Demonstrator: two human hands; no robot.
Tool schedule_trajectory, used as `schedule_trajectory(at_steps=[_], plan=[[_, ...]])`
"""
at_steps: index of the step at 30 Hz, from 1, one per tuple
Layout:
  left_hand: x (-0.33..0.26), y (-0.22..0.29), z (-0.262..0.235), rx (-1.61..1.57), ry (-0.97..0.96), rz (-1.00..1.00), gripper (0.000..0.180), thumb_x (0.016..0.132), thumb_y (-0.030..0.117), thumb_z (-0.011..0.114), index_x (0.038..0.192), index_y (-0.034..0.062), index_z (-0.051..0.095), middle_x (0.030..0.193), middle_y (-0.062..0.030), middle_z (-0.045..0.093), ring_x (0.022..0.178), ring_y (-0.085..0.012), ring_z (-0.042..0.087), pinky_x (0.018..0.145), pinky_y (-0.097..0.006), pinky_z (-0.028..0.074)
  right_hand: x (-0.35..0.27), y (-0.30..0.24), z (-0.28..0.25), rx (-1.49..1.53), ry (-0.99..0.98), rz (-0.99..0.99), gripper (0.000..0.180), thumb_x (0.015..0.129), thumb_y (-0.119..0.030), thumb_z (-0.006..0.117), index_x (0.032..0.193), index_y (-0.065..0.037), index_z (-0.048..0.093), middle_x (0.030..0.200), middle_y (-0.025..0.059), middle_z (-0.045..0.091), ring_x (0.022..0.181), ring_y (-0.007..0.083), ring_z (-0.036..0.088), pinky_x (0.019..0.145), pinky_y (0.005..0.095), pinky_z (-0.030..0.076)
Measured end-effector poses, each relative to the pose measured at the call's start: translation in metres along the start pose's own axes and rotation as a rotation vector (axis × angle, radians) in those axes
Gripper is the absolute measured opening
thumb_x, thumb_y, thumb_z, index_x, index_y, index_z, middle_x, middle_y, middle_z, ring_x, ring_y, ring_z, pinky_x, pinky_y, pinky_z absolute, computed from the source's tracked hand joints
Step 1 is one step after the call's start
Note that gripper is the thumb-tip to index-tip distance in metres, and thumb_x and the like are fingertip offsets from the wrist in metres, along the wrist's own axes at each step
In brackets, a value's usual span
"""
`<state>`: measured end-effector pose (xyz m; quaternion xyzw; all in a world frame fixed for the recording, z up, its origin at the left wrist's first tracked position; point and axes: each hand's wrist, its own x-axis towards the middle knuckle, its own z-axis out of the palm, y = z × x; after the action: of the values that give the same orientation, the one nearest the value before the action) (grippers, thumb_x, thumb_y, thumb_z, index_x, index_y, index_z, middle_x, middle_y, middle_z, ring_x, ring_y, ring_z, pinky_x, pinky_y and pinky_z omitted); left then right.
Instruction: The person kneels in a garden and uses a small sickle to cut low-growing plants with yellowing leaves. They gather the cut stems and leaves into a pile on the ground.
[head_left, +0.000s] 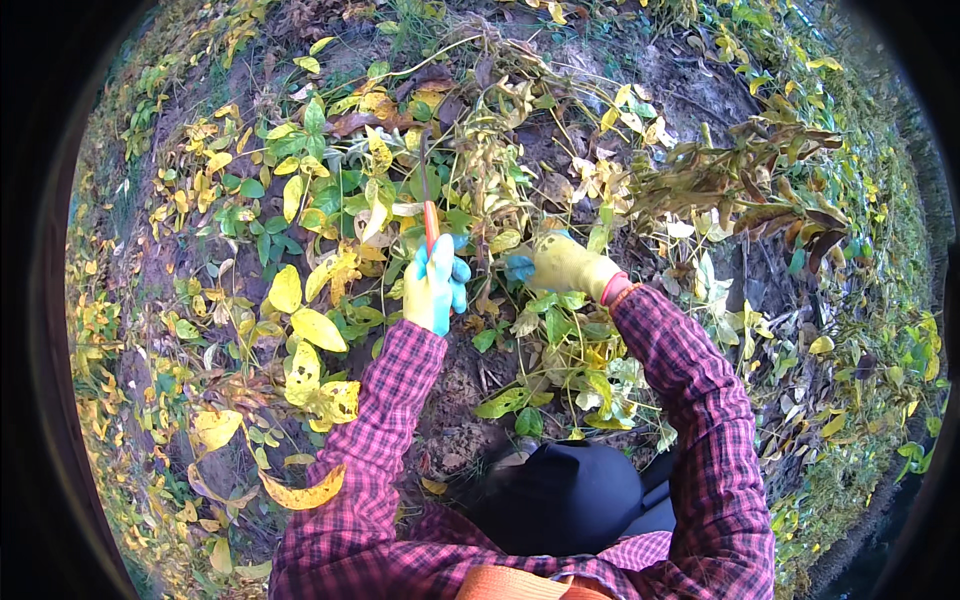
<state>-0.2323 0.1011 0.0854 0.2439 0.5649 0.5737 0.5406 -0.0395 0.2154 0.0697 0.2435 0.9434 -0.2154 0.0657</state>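
My left hand (437, 285), in a yellow glove with blue fingertips, grips the orange handle of a thin tool (430, 222) whose dark blade points up into the foliage. Close to its right, my right hand (558, 265), in a matching glove, is closed on the stems of a leafy plant (500, 190) at ground level. Both sleeves are red and dark plaid. The plant's yellowing and green leaves hide the fingertips of the right hand and the tool's tip.
Bare dark soil (460, 390) lies below the hands, with my dark-trousered knee (560, 495) over it. Yellow and green leafy vines (310, 330) spread left. A clump with dark dried pods (770, 180) lies at right.
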Motion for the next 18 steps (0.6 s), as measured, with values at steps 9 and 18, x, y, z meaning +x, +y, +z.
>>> schedule_trajectory(at_steps=[9, 18], plan=[[0.004, -0.03, 0.004, 0.087, 0.076, -0.219, 0.037, 0.095, 0.039, 0.05, 0.102, 0.003, 0.055, 0.064, -0.0026, 0.051, 0.038, -0.0094, 0.039, 0.034, -0.026, 0.031, 0.019, -0.036, 0.003, 0.304, 0.508, -0.114, 0.056, 0.087, -0.028, 0.061, 0.135, -0.008, 0.04, 0.133, 0.0155, 0.046, 0.118, 0.0283, 0.049, 0.098, 0.0351, 0.04], [-0.051, -0.017, -0.028, 0.083, 0.012, -0.196, 0.045, 0.094, 0.045, 0.049, 0.108, 0.0022, 0.058, 0.065, -0.0011, 0.051, 0.04, -0.0073, 0.04, 0.036, -0.024, 0.033, 0.105, 0.01, -0.036, 0.033, 0.411, 0.25, 0.051, 0.084, -0.026, 0.059, 0.129, -0.005, 0.044, 0.124, 0.0189, 0.05, 0.111, 0.0301, 0.051, 0.094, 0.0359, 0.041]])
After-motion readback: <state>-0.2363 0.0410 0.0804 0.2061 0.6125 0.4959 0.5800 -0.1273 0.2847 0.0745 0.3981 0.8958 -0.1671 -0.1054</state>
